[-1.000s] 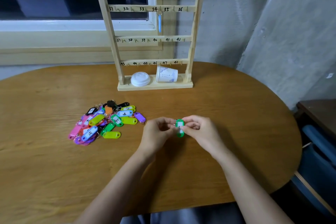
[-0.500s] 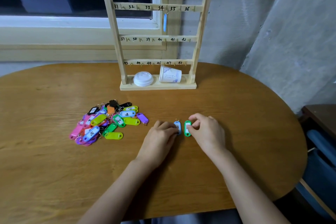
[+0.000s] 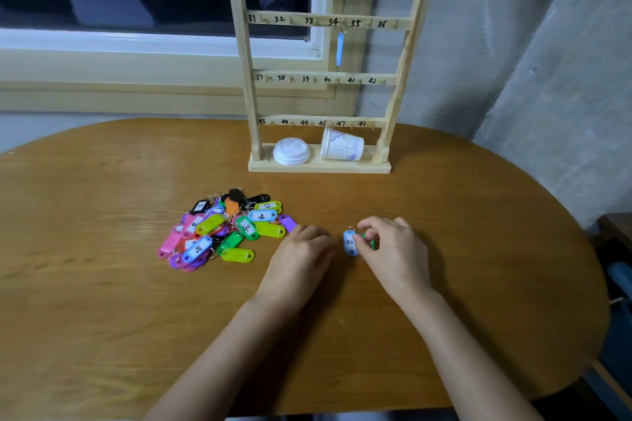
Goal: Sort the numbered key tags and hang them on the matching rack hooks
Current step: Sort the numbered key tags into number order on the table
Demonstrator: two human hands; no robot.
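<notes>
A blue key tag marked 42 (image 3: 349,243) lies flat on the wooden table (image 3: 102,284). My right hand (image 3: 393,249) is right beside it, fingers curled over a green key tag (image 3: 372,244) that is mostly hidden under them. My left hand (image 3: 301,256) rests knuckles-up on the table, a little left of the blue tag, holding nothing. A pile of several coloured key tags (image 3: 225,229) lies to the left of my left hand. The wooden rack (image 3: 403,79) stands at the back with hooks numbered 31 to 48. A light blue tag (image 3: 339,48) hangs under hook 34.
A white lid (image 3: 291,151) and a tipped paper cup (image 3: 342,145) sit on the rack's base. A window sill runs behind at the left, and a concrete wall at the right. Dark furniture stands beyond the table's right edge.
The two tags came down from between my hands onto the table. My left hand let go of the blue tag and drew left; my right hand stays on the green tag.
</notes>
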